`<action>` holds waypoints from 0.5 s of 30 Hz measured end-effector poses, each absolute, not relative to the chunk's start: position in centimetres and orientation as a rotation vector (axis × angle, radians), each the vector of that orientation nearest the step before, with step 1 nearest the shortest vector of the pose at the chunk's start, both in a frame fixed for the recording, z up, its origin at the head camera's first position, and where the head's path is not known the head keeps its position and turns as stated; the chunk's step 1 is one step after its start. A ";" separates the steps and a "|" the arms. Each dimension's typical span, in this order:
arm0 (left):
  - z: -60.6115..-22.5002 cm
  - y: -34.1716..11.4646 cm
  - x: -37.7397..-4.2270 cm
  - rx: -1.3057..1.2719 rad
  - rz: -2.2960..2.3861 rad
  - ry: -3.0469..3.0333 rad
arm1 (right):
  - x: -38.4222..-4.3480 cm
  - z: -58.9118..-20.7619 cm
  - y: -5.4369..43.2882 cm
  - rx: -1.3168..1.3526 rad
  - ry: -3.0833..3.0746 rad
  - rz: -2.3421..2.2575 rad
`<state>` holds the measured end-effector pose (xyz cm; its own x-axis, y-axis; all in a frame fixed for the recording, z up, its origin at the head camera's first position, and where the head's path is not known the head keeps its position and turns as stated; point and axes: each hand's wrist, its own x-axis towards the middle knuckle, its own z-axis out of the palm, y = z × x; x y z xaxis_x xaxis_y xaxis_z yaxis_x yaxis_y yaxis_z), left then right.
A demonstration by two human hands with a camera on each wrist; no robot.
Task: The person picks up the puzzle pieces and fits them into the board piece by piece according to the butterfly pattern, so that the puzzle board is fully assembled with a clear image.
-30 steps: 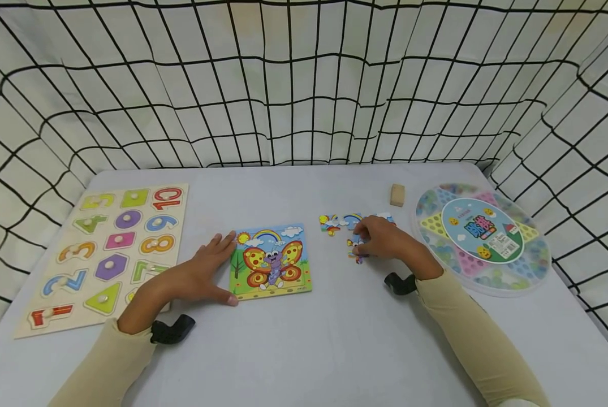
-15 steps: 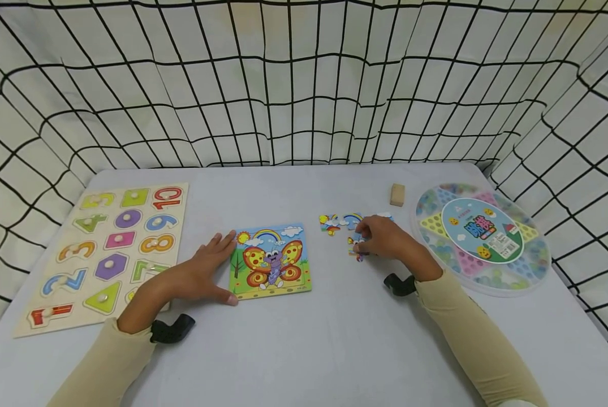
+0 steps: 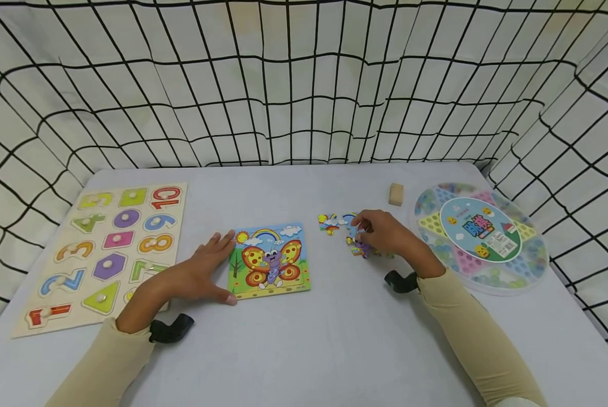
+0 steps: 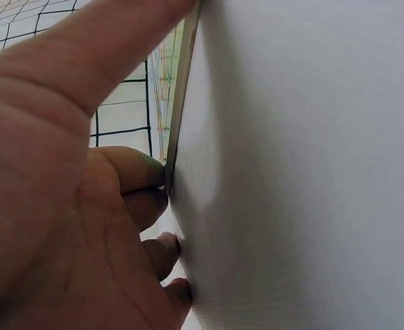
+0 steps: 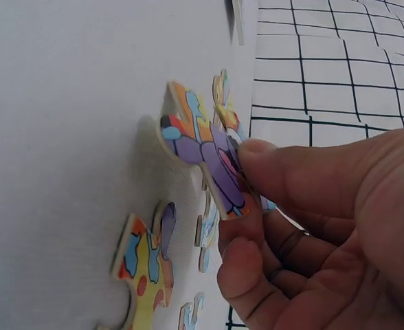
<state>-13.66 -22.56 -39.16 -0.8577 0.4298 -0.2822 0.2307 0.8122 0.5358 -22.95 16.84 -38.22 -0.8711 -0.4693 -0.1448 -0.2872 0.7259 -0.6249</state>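
My left hand (image 3: 202, 277) lies spread at the left side of a square butterfly picture board (image 3: 270, 260). In the left wrist view its thumb and fingertips touch the board's edge (image 4: 181, 96). Between thumb and fingers my right hand (image 3: 385, 233) pinches a purple and orange jigsaw piece (image 5: 212, 155), tilted above the white tabletop. Several loose jigsaw pieces (image 3: 329, 223) lie around and under that hand. One of them, a yellow and orange piece (image 5: 146, 268), lies nearby in the right wrist view. The hand partly hides the others.
A wooden number-and-shape puzzle board (image 3: 105, 249) lies at the left, partly beneath my left forearm. A small wooden block (image 3: 396, 194) sits behind the right hand. At the right is a round, clear-rimmed game box (image 3: 482, 237). Black netting (image 3: 290, 102) surrounds the table.
My right hand has shifted slightly and raised a purple jigsaw piece from the group. Other pieces now show below its fingers. The left hand stays by the butterfly board.
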 end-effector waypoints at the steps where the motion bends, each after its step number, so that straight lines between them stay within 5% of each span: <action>1: -39.2 -22.5 -13.7 0.496 0.698 2.603 | -22.9 -38.2 16.8 -0.598 2.642 -0.891; 15: -39.1 -22.6 -13.7 0.503 0.684 2.607 | -22.7 -37.8 16.1 -0.685 2.694 -0.954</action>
<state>-13.73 -22.55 -39.15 -0.8565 0.4323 -0.2820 0.2383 0.8158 0.5269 -22.70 16.08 -37.80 -0.8720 -0.4882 -0.0346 -0.3578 0.6841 -0.6356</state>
